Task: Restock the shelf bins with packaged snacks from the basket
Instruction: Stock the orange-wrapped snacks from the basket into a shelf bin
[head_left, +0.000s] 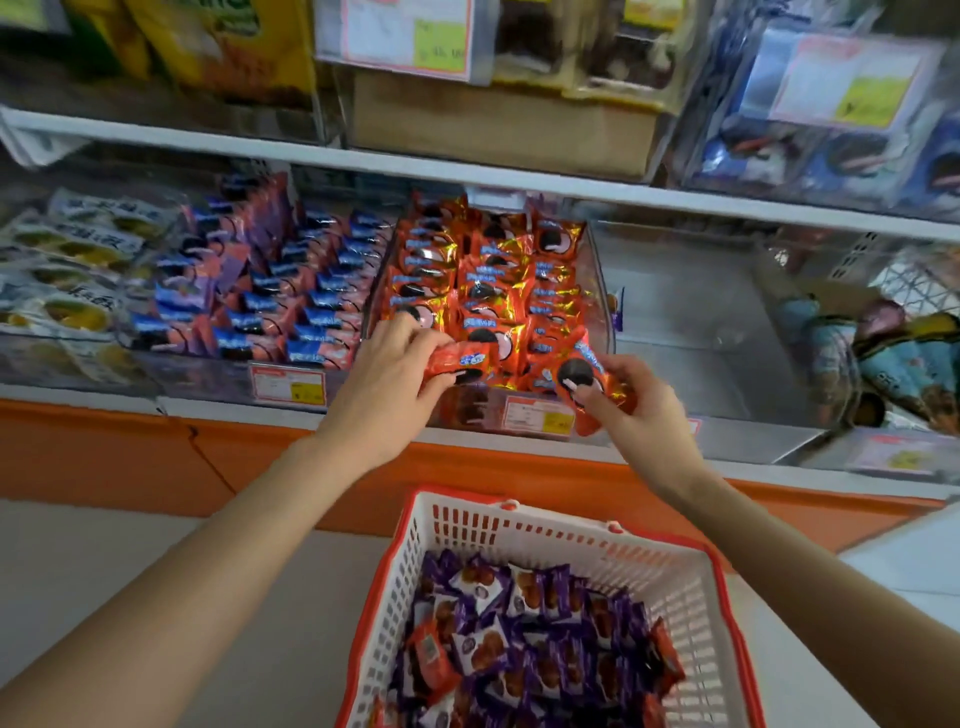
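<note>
A clear shelf bin (602, 291) in the middle of the lower shelf is packed with orange cookie packets. My left hand (387, 379) grips one orange packet (460, 361) at the bin's front left corner. My right hand (636, 402) pinches a second orange packet (582, 379) just in front of the bin's front right corner. Below, a white basket with a red rim (519, 525) holds several purple snack packets (524, 639) and a few orange ones (431, 660).
Left of the orange bin sits a bin of blue and pink packets (270, 291), then one of white and yellow packets (67, 270). To the right is a clear bin with nothing in it (691, 322), then cone-shaped snacks (852, 353). An upper shelf edge (467, 171) overhangs.
</note>
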